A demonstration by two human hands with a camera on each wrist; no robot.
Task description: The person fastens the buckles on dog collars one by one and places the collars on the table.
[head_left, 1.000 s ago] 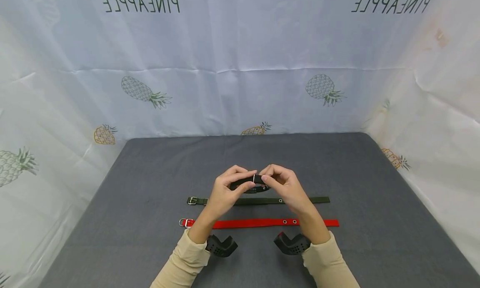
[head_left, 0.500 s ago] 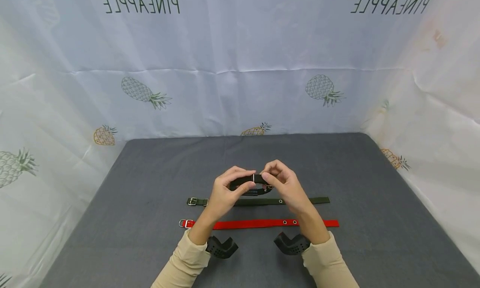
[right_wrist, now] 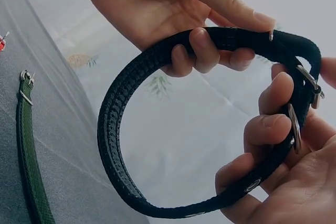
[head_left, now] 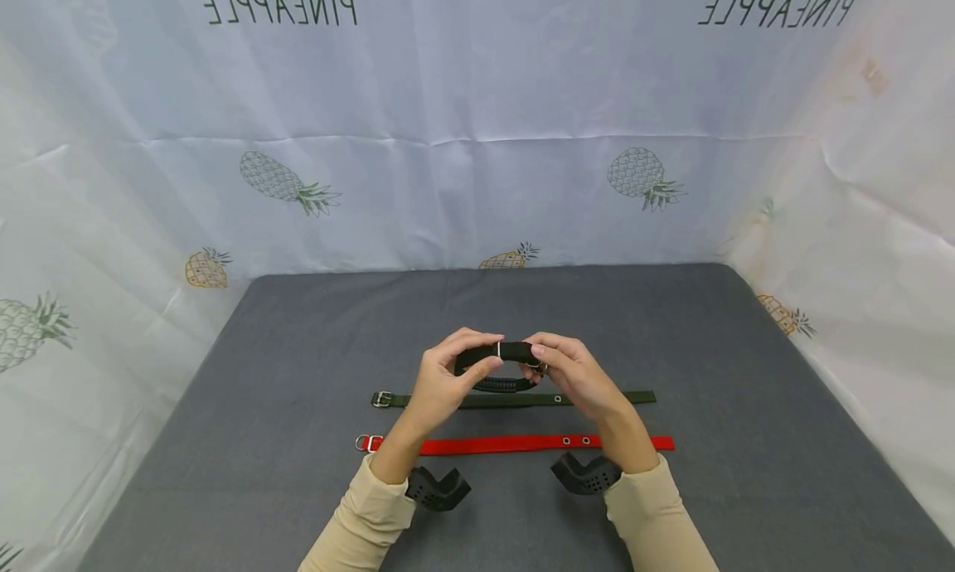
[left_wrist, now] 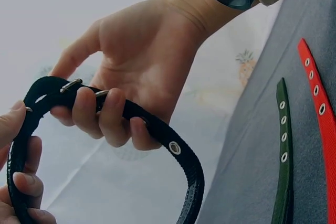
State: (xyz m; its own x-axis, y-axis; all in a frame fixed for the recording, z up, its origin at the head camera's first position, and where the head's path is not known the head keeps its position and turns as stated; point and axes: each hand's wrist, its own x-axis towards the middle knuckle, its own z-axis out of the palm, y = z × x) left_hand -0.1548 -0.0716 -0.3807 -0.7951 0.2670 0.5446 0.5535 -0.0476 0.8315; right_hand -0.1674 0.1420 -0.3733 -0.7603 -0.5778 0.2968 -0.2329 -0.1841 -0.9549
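A black dog collar [head_left: 515,351], bent round into a loop, is held up over the table between both hands. My left hand [head_left: 438,377] pinches the strap, its thumb by a thin metal keeper [right_wrist: 271,34]. At the loop's right side my right hand [head_left: 585,383] grips the collar around the metal buckle [right_wrist: 311,82] and D-ring [right_wrist: 295,129]. One strap layer arches away from the other beside the buckle. An eyelet [left_wrist: 175,148] shows on the strap below the right fingers. The padded, stitched part curves along the loop's far side from the buckle.
Behind the hands, a green collar [head_left: 515,400] lies stretched across the grey table [head_left: 298,373]. Nearer the body is a parallel red collar [head_left: 485,446], its buckle end at the left. White curtains with pineapple prints [head_left: 477,199] hang around the table.
My right hand has moved slightly right and its fingers have shifted along the collar. More black strap shows between the hands. My left hand keeps its pinch, shifted slightly left.
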